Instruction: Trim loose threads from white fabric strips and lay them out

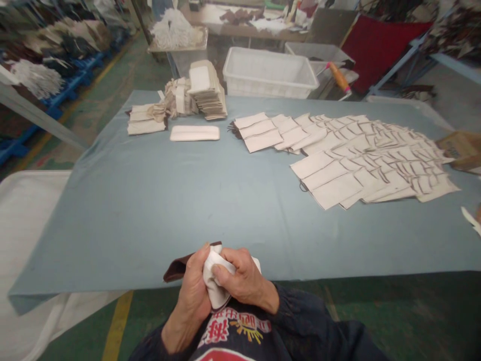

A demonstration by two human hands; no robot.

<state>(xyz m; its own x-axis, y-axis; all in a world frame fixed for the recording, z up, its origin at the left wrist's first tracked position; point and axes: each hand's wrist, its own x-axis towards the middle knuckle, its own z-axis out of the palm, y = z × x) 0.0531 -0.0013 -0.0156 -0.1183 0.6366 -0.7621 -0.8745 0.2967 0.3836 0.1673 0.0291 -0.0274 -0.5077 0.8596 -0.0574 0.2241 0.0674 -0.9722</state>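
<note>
Near edge of the table point(188, 200), about six o'clock: white-and-brown cloth piece point(215, 287), its brown flap point(176, 269) pointing toward nine. Judged light, soft, foldable, hardly fragile, little slip; best gripped at the bunched white middle. Left hand point(196, 283): closed round the cloth's left side, thumb uppermost, fingertips hidden. Right hand point(243, 276): curled, thumb pressing the white cloth, forefinger bent; remaining fingers can't be told. From the hands, two o'clock: overlapping cream panels point(376, 160).
</note>
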